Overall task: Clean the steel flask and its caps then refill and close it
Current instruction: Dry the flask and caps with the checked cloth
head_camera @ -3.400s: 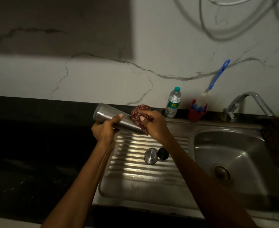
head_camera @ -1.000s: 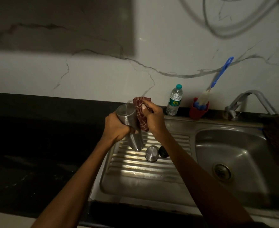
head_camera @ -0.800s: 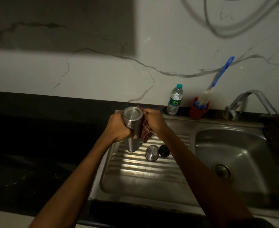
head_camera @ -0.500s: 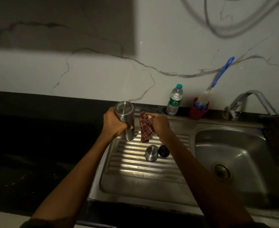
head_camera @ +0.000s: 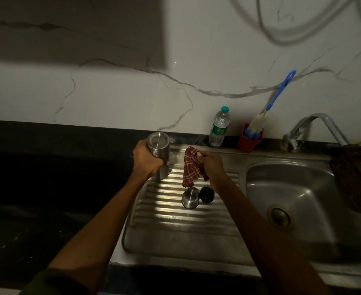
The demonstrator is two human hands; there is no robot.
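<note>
— Dim steel drainboard [head_camera: 175, 222]: where's the flask [head_camera: 159, 154]?
— Upside down, upright axis, gripped by the left hand [head_camera: 146, 159].
— And the caps?
— Steel cap [head_camera: 189, 198] and black cap [head_camera: 206, 194] at five o'clock, nearer the right hand [head_camera: 212, 166], which clutches the cloth [head_camera: 192, 169].

dim overall; light patch on wall [head_camera: 218, 60] and draining board [head_camera: 175, 209] | big square shadow upper left | dark surface [head_camera: 37, 188] nearly black | wide-angle bending at edges
</note>
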